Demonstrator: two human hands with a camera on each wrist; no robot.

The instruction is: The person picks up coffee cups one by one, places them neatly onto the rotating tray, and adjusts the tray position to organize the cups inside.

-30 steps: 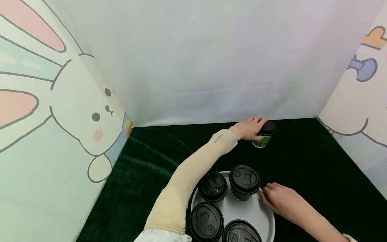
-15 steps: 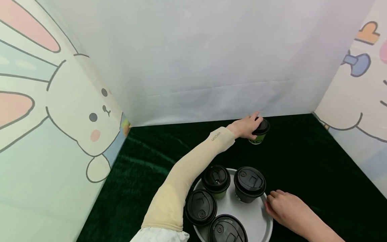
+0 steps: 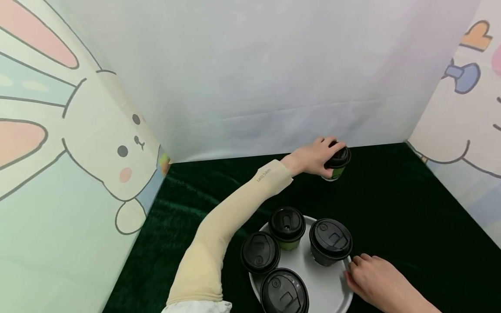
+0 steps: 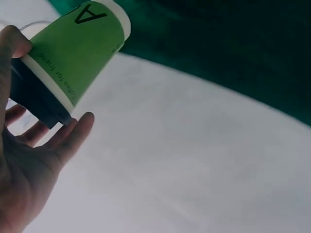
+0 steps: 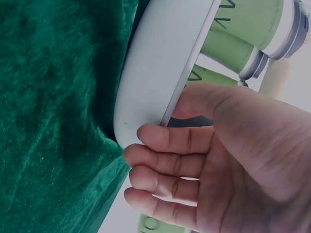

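Note:
My left hand [image 3: 315, 157] is at the far side of the table, its thumb and fingers curled round the black lid of a green paper coffee cup [image 4: 80, 51]. In the head view that cup leans slightly; whether its base touches the cloth I cannot tell. With my right hand [image 3: 372, 278] I pinch the rim of a round pale tray [image 3: 313, 289], thumb inside and fingers outside, as the right wrist view shows. Several lidded cups stand on the tray: a back-left cup [image 3: 287, 226], a back-right cup [image 3: 331, 241], a left cup [image 3: 260, 253] and a front cup [image 3: 285, 291].
Dark green velvet cloth [image 3: 399, 204] covers the table. A white backdrop [image 3: 258, 87] rises behind the far edge, close to the held cup. Printed cartoon panels flank both sides, with a rabbit [image 3: 113, 143] on the left one.
My left fingers have closed further round the far cup's lid. The tray has turned clockwise with its cups, and my right hand has moved slightly nearer along with its rim.

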